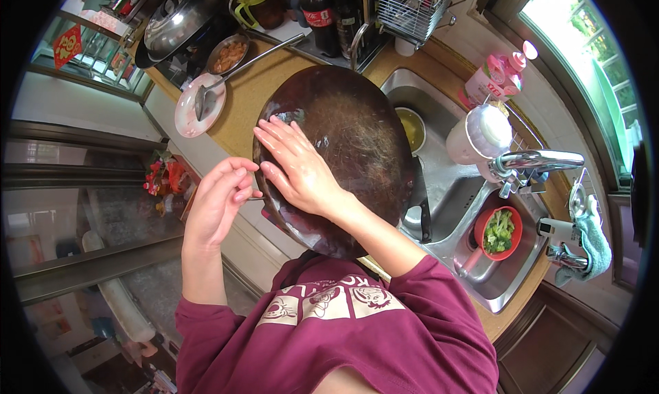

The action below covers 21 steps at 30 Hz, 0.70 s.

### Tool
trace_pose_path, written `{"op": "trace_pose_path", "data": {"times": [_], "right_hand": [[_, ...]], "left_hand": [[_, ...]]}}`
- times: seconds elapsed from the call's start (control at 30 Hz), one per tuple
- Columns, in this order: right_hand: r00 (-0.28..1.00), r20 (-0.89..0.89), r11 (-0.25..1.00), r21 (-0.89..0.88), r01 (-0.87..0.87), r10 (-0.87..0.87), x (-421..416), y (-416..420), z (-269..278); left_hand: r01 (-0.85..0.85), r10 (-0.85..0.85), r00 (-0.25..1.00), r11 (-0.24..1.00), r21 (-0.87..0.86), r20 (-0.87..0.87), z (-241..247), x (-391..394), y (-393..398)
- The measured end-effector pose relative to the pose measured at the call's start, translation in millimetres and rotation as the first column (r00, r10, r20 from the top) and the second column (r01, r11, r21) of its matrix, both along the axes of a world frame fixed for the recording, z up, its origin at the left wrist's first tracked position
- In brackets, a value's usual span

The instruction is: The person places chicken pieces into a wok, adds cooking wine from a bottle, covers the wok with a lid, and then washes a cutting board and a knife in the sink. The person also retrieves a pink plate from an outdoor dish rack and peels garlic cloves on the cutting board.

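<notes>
A large round chopping board (pixel 355 136), dark, wet and scratched, fills the middle in front of me and overlaps the sink's left edge. My right hand (pixel 301 172) lies flat and wet on its left part, fingers extended, gripping nothing. Beside the board's left rim, my left hand (pixel 219 198) is raised with its fingers loosely bent. Its fingertips reach the rim, near a thin dark metal piece (pixel 256 198); whether they hold that piece is unclear. A cleaver (pixel 425 219) with a dark handle is at the board's right side, its blade partly hidden.
The steel double sink (pixel 437 188) holds a pot (pixel 412 129) and a red strainer (pixel 497 234) of broccoli under the faucet (pixel 540 160). A plate (pixel 185 111) with a ladle (pixel 200 103), a bowl of meat (pixel 230 57) and a lidded wok (pixel 177 26) stand left. Bottles (pixel 319 21) line the back.
</notes>
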State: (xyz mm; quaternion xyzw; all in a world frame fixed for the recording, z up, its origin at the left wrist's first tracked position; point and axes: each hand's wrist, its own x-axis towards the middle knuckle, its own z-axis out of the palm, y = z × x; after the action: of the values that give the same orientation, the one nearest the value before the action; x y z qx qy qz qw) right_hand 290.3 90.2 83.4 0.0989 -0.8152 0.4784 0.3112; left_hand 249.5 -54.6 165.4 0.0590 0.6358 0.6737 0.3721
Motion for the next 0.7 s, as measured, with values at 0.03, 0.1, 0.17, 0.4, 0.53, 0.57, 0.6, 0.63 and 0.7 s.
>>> {"op": "trace_pose_path", "data": {"times": [0.03,0.1,0.17,0.4,0.53,0.57,0.6,0.63,0.7], "right_hand": [[0.999,0.049,0.995,0.095,-0.011,0.006,-1,4,-2],[0.989,0.13,0.979,0.197,0.046,-0.072,-5,21,-13],[0.942,0.226,0.964,0.155,0.217,-0.249,-13,50,-51],[0.967,0.149,0.978,0.074,0.195,-0.204,-34,33,-28],[0.988,0.059,0.98,0.147,0.133,-0.143,-59,52,-34],[0.97,0.092,0.965,0.159,0.208,-0.224,-62,68,-55],[0.95,0.149,0.956,0.146,0.252,-0.274,-57,85,-73],[0.913,0.225,0.939,0.134,0.317,-0.34,-48,103,-95],[0.757,0.433,0.865,0.127,0.486,-0.489,-17,144,-156]], "left_hand": [[0.0,0.0,1.0,1.0,0.002,-0.005,0,0,0],[0.012,-0.012,1.0,1.0,0.004,-0.014,1,0,0],[0.012,-0.012,1.0,1.0,0.006,-0.011,1,2,0],[0.007,-0.007,1.0,1.0,-0.005,0.007,1,-1,-1],[0.003,-0.003,1.0,1.0,-0.016,0.002,0,-1,0],[0.007,-0.006,1.0,1.0,-0.027,0.001,0,-1,-1],[0.005,-0.005,1.0,0.999,-0.038,0.002,0,-1,-4],[0.001,-0.001,1.0,0.999,-0.049,0.001,-1,-2,-5],[0.011,-0.011,1.0,1.0,-0.02,0.007,-1,-2,-3]]}}
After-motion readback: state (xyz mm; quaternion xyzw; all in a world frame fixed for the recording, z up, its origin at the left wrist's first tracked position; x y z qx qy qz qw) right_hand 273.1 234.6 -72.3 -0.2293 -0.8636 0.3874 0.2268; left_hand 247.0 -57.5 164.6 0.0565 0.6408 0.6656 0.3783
